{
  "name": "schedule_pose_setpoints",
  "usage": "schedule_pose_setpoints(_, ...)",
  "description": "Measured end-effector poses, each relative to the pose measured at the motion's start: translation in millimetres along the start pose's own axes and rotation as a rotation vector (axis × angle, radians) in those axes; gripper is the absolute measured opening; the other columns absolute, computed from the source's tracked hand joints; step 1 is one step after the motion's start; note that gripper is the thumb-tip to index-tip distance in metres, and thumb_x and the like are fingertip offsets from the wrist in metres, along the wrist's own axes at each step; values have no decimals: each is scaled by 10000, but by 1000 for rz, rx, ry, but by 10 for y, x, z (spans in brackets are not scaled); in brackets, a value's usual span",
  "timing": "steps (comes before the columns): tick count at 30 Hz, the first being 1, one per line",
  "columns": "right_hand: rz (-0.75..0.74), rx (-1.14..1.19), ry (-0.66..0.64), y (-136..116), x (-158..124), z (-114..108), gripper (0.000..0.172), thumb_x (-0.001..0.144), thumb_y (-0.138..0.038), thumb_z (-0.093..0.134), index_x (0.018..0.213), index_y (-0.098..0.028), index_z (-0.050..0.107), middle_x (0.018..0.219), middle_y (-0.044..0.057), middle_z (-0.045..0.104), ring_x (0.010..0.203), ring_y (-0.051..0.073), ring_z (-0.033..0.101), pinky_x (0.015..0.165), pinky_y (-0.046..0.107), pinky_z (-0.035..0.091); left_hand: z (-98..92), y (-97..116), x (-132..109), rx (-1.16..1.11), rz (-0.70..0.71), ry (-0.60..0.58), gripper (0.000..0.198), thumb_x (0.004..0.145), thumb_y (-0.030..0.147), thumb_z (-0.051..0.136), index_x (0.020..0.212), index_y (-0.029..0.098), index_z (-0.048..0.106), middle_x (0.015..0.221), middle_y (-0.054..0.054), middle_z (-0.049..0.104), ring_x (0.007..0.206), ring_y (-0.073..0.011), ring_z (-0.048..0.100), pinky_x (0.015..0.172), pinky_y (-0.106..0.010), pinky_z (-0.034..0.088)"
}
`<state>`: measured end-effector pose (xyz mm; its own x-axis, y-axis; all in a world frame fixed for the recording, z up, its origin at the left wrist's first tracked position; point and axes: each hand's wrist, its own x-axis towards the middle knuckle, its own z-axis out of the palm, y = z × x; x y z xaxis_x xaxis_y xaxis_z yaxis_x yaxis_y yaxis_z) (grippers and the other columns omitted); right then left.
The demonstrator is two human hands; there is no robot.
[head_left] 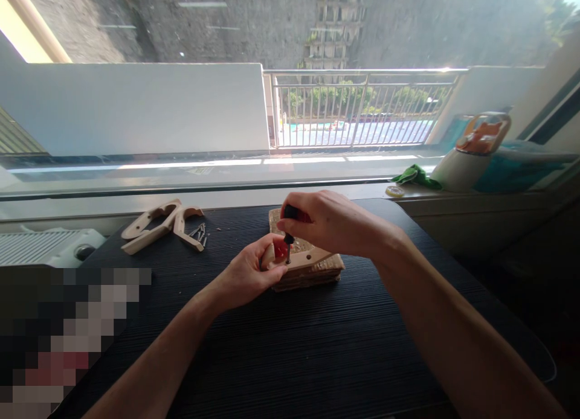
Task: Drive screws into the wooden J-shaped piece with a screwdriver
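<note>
Two hands work at mid-table [317,346]: the right hand [333,223] grips a screwdriver [289,245] upright, tip in a wooden part [312,259]. The left hand [251,274] clasps the part's end, steadying it against the push.

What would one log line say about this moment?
right hand: gripping screwdriver, tip on wooden piece | left hand: holding wooden piece | table: loose screws far left

Single head-worn camera looking forward and down across a dark table [317,358].
It is hovering close behind the left hand [247,274] and right hand [326,223], facing the window [136,171] and balcony railing [362,105] beyond, taking in most of the tabletop.
</note>
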<state>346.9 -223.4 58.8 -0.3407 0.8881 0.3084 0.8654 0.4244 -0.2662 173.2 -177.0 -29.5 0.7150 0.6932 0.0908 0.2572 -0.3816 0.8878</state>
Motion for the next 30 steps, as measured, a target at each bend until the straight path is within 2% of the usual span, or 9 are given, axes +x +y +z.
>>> schedule_pose_setpoints(3,51,-27,23,45,14,29,306,844,-422,446,779,-162,592,621,-1,542,533,88,385,511,243,216,-4,34,-3,-5,-8,-7,237,735,226,563,962,185,507,739,53,505,634,-75,452,608,-182,397)
schedule_pose_setpoints(6,57,7,39,38,9,32,264,847,-394,447,839,-175,595,636,-8,552,547,90,397,520,239,226,-2,29,-3,4,-6,-3,231,737,233,564,956,189,507,723,59,498,612,-71,443,590,-176,393)
schedule_pose_setpoints(10,-40,141,-45,-18,-16,-21,217,835,-301,468,988,-204,588,668,-28,573,556,81,417,534,225,253,5,-14,-1,-12,-10,3,228,747,232,565,964,187,509,700,64,498,589,-65,438,569,-171,385)
schedule_pose_setpoints(14,-70,215,-108,-35,-23,-53,214,831,-259,466,977,-189,606,691,-20,588,567,79,433,541,221,269,9,-23,-1,-37,-19,-6,222,752,224,565,963,190,507,699,69,488,590,-61,428,570,-167,381)
schedule_pose_setpoints(19,-7,140,-30,41,14,-4,218,841,-313,465,870,-161,618,649,-15,563,560,81,412,535,227,253,-1,26,-10,-27,-16,-12,267,737,204,567,994,182,500,768,48,522,664,-75,465,640,-183,402)
schedule_pose_setpoints(23,43,58,18,66,22,20,266,843,-367,456,834,-157,620,624,-11,536,546,83,386,525,237,231,-11,36,-10,16,-21,6,257,726,220,575,973,182,515,756,48,519,646,-77,461,619,-181,401)
schedule_pose_setpoints(26,3,63,30,15,2,7,229,842,-340,454,877,-177,611,634,-18,540,551,84,385,524,234,230,-7,4,-4,-4,-7,3,256,734,224,573,981,186,517,747,50,532,636,-74,468,612,-178,404)
schedule_pose_setpoints(30,-94,117,-34,-80,-21,-25,194,830,-284,465,955,-206,592,636,-42,540,534,75,376,524,224,233,10,-61,0,-7,-16,20,190,745,259,579,911,178,535,701,52,521,598,-71,458,569,-178,392)
